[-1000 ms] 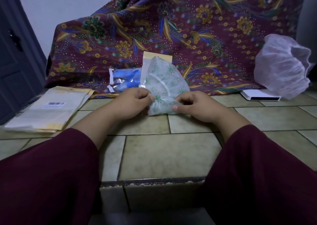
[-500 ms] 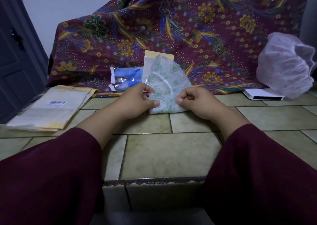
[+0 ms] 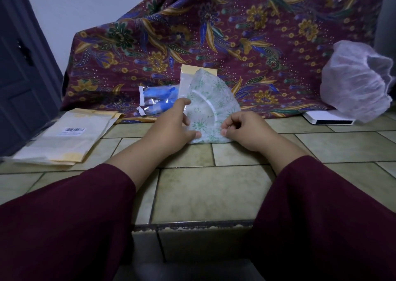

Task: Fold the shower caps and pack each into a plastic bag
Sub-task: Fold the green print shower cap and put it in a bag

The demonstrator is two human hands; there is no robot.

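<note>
Cap (image 3: 211,107): white with green flower print, folded to a wedge, standing on the tiled floor (image 3: 205,197) at the foot of the cloth (image 3: 214,34); its upper part sits inside the bag.
Bag (image 3: 186,81): clear plastic sleeve with a tan strip across its top, upright against the cloth, around the cap's upper and left side; the cap's lower right corner looks to bulge past it.
Left hand (image 3: 171,128): on the cap's left side, thumb tip at its bottom edge, fingers spread narrowly up along the bag's left edge, pinching cap and bag together.
Right hand (image 3: 246,130): curled into a loose fist at the cap's lower right corner, thumb and forefinger closed on the edge there.
Blue pack (image 3: 158,99): another bagged item, lying just left of the cap, against the cloth.
Envelopes (image 3: 68,139): flat tan stack with a barcode label, on the floor well left of the cap.
Pink cap (image 3: 353,81): puffed open, unfolded, far right of the cap, resting on a white box (image 3: 327,119).
Sleeves (image 3: 64,216): dark red, both forearms reaching forward to the cap.
Door (image 3: 19,66): dark, at the far left beyond the envelopes.
</note>
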